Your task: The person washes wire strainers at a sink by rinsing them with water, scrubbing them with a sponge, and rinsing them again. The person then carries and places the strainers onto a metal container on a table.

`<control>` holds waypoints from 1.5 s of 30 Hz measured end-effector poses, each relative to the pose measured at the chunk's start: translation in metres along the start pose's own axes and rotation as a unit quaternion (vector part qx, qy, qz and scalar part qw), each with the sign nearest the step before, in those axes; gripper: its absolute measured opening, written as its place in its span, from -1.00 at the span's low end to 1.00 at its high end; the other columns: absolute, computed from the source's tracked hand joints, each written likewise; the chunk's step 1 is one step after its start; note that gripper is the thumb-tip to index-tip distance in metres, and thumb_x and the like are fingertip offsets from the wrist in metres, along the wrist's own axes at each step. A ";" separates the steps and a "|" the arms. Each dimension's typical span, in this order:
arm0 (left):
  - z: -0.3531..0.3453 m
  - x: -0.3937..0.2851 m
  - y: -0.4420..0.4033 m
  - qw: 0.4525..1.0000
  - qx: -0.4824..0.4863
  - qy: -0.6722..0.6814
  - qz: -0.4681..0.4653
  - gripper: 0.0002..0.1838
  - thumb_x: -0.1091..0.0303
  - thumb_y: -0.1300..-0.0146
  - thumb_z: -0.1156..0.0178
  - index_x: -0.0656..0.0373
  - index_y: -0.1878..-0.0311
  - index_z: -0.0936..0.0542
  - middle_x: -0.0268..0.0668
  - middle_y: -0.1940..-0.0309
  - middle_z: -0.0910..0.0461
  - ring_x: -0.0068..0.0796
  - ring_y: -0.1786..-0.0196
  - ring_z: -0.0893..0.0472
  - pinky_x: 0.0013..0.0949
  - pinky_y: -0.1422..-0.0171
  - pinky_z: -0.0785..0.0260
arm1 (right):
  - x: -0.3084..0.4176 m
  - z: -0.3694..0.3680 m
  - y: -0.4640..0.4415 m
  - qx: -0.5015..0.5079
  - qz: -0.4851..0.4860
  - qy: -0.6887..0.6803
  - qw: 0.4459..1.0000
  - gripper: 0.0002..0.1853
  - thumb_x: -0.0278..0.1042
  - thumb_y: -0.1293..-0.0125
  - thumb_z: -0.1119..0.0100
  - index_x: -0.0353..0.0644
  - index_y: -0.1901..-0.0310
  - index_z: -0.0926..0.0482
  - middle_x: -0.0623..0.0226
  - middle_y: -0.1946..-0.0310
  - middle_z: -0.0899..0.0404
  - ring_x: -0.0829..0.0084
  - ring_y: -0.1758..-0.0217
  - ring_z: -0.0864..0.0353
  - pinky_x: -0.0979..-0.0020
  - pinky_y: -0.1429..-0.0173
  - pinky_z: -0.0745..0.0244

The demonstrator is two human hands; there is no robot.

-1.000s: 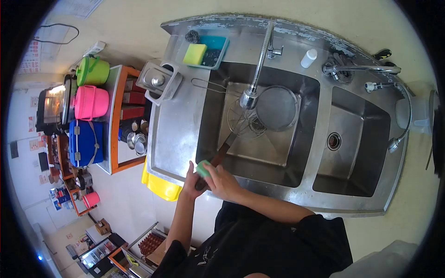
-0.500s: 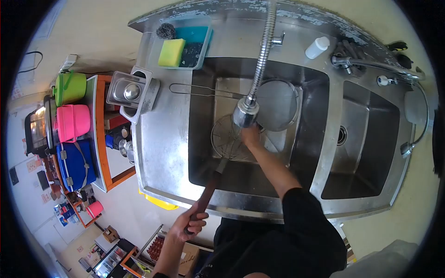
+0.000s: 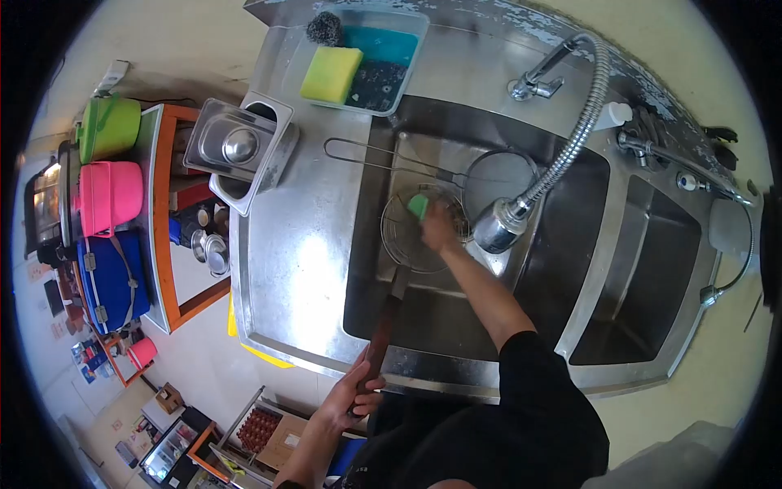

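My left hand [image 3: 355,393] is wrapped round the dark wooden handle [image 3: 382,330] of a round wire skimmer [image 3: 397,230], whose head lies over the large sink basin. My right hand [image 3: 438,226] holds a green scrubbing pad [image 3: 418,205] against the wire head; its fingers are partly blurred. Beside the skimmer, a round mesh strainer [image 3: 498,179] rests in the basin, its long wire handle reaching over the left rim. The spray head [image 3: 500,226] of a flexible tap hangs just right of my right hand.
A tub [image 3: 383,61] with a yellow sponge [image 3: 331,74] and a steel scourer [image 3: 324,29] stands behind the basin. Metal pans [image 3: 242,147] sit at the counter's left. A white bottle [image 3: 612,115] is near the back right. The smaller basin [image 3: 639,273] lies to the right.
My right hand has moved from the skimmer's handle to its wire head with the green pad. The spray head now hangs farther right. My left hand still grips the handle.
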State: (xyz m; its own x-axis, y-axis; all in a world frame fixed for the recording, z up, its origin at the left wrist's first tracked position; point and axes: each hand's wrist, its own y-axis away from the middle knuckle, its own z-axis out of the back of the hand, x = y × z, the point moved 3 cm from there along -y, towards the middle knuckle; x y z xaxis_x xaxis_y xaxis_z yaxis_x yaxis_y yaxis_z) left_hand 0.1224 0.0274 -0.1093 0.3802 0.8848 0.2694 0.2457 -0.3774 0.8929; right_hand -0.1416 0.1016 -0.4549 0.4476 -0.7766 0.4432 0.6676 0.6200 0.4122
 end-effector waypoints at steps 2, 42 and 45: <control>-0.001 -0.003 -0.006 1.000 -0.007 -0.009 0.005 -0.55 0.06 -0.55 0.00 -0.53 -0.43 -0.22 -0.48 0.44 -0.25 -0.76 0.64 -0.15 -0.71 0.71 0.05 | 0.035 -0.013 0.026 0.018 0.087 0.046 0.995 -0.48 -0.40 -0.07 -0.28 -0.43 -0.08 -0.45 -0.14 -0.07 -0.45 -0.12 -0.20 -0.42 -0.01 -0.14 -0.46; 0.016 -0.019 -0.005 0.997 -0.033 -0.069 -0.019 -0.59 0.03 -0.57 0.04 -0.44 -0.41 -0.21 -0.47 0.46 -0.26 -0.71 0.64 -0.16 -0.63 0.67 0.00 | -0.036 0.074 0.105 -0.081 -0.144 -0.411 0.896 -0.42 -0.13 -0.48 -0.07 -0.30 -0.40 -0.30 -0.15 -0.06 -0.51 -0.10 -0.10 -0.53 0.13 -0.30 -0.40; 0.023 -0.019 -0.007 0.997 -0.019 -0.068 -0.010 -0.53 0.02 -0.57 0.04 -0.47 -0.46 -0.13 -0.47 0.46 -0.26 -0.70 0.63 -0.17 -0.61 0.66 -0.01 | -0.040 0.047 0.115 -0.038 -0.151 -0.112 0.981 -0.39 -0.14 -0.48 -0.04 -0.30 -0.44 -0.22 -0.26 -0.04 -0.50 -0.15 -0.05 -0.57 0.02 -0.17 -0.50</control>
State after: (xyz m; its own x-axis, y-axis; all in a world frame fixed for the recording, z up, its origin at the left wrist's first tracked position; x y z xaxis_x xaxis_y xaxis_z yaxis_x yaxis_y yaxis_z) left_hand 0.1336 0.0067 -0.1287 0.4929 0.8463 0.2017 0.2215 -0.3463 0.9116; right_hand -0.1111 0.2095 -0.3877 0.0865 -0.8741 0.4780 0.7962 0.3491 0.4942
